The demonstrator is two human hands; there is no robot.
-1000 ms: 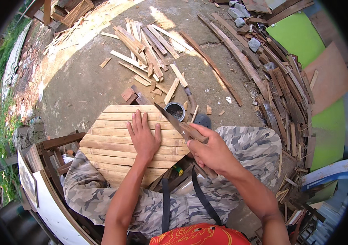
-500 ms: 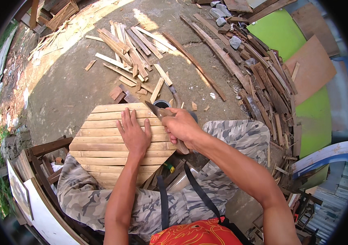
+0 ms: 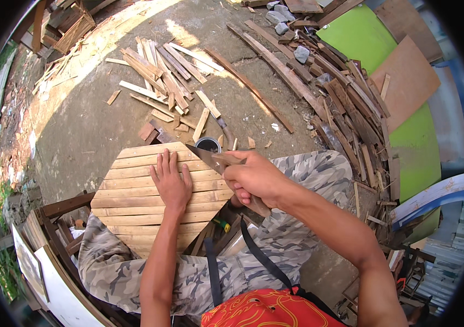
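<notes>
A pale slatted wooden panel (image 3: 134, 191) with angled corners lies across my lap. My left hand (image 3: 172, 185) rests flat on its slats, fingers stretched out and pointing away from me. My right hand (image 3: 256, 177) is wrapped round the wooden handle of a handsaw (image 3: 205, 158). Its dark blade slants to the far left, lying along the panel's far right corner edge. Whether the teeth are in the wood cannot be made out. Just beyond the blade stands a round can (image 3: 208, 144) with a dark inside.
A heap of cut wood strips (image 3: 161, 71) lies on the ground ahead. Long boards and scrap timber (image 3: 346, 109) are stacked along the right, beside green sheets (image 3: 411, 141). A wooden frame (image 3: 60, 218) stands close on my left. A yellow-green object (image 3: 221, 224) lies below the panel.
My right hand has drawn back to the right with the saw, and more of the blade shows. The left hand stays on the panel. The whole view has shifted slightly.
</notes>
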